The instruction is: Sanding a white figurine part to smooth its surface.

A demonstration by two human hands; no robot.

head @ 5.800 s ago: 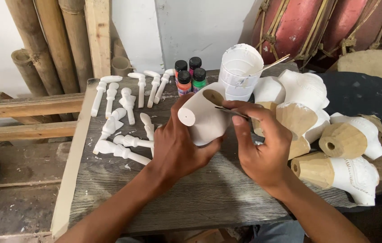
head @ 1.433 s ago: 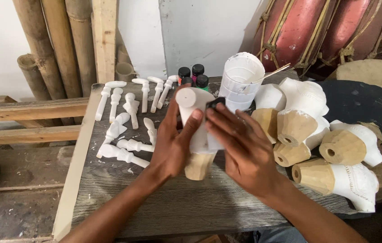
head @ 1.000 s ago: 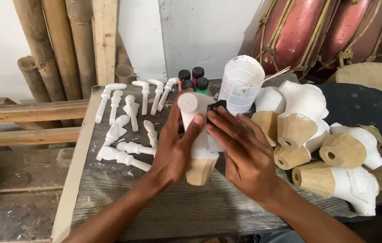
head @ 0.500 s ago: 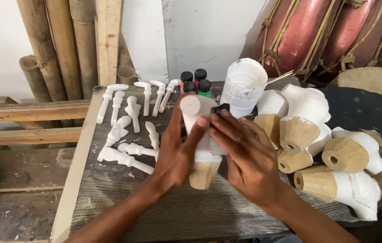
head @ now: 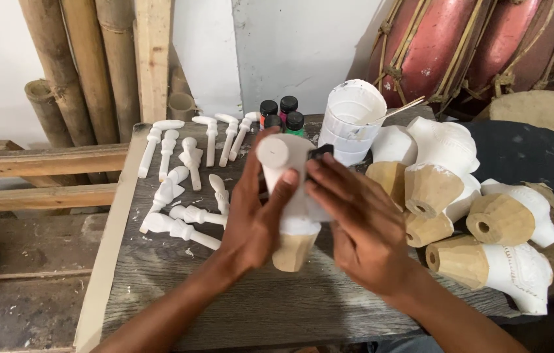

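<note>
While the white-primed carved wooden piece (head: 290, 202) is held upright above the grey plank tabletop (head: 159, 261), its bare wooden base hangs clear of the boards, so its whole weight is borne by the 2 hands. The left hand (head: 254, 216) is wrapped around the left side of the piece, thumb pressed on the front just below the flat round top. The right hand (head: 358, 229) lies flat against the right side of the piece, fingers extended, with a small dark pad (head: 319, 154) pinched under the fingertips; what the pad is made of cannot be told.

Risks noted:

1. A slip is judged possible, since the primed surface looks smooth and the grip is one-sided; a fall would strike the tabletop below the piece.
2. The white plastic cup (head: 352, 121), with a thin stick resting in it, stands just behind and to the right of the piece. A wide stroke of the right hand could tip it.
3. The 4 small paint bottles (head: 280, 114) stand directly behind the piece and could be knocked by the same movement.
4. The half-primed carved figures (head: 479, 222), heaped to the right of the piece, lie close to the right wrist and could be pushed off the edge.
5. The white turned pegs (head: 185, 176), left of the piece, lie loose and could roll if the table is jolted.
</note>
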